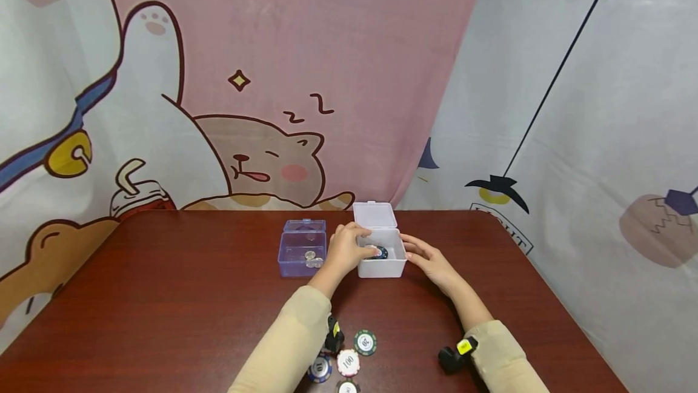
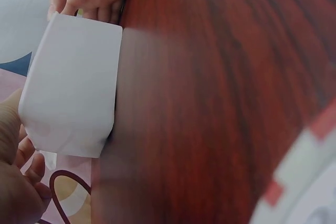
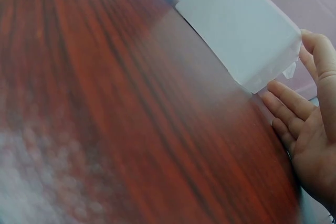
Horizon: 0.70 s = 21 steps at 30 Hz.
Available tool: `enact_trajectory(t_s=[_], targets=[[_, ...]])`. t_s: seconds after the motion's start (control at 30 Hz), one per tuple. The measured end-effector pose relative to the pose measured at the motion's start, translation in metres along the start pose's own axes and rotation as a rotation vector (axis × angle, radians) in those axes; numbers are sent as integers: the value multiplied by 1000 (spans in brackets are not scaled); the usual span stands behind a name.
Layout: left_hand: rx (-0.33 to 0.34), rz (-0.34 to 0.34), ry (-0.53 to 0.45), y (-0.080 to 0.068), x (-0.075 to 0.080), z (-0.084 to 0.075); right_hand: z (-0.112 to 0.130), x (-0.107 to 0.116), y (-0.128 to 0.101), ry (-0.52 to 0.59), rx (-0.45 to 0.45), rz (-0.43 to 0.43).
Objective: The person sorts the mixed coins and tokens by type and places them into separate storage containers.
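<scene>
In the head view, the left hand reaches into the open white box at mid-table, fingers curled on a dark chip; the right hand rests relaxed beside the box. The left wrist view shows the box wall. The right wrist view shows straight fingers just beside it.

The white box and blue box stood side by side mid-table; chips lay near the front edge. Bare table lay open either side.
</scene>
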State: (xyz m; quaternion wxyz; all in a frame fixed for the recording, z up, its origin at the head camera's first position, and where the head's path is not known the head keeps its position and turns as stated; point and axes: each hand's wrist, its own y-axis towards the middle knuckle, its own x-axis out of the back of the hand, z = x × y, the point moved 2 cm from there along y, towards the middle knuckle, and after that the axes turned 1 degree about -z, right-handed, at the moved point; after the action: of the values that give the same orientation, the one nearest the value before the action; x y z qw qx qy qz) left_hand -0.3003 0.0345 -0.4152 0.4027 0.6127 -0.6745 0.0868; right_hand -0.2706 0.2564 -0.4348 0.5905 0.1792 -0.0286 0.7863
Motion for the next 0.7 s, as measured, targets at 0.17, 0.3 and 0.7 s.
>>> enact_trajectory(t_s=[0.17, 0.3, 0.7], targets=[[-5, -8, -29, -2, 0, -1, -1, 0, 0, 21, 10, 4], [-20, -29, -62, -5, 0, -2, -1, 0, 0, 26, 13, 10], [-85, -107, -314, -15, 15, -10, -1, 0, 0, 5, -3, -3]])
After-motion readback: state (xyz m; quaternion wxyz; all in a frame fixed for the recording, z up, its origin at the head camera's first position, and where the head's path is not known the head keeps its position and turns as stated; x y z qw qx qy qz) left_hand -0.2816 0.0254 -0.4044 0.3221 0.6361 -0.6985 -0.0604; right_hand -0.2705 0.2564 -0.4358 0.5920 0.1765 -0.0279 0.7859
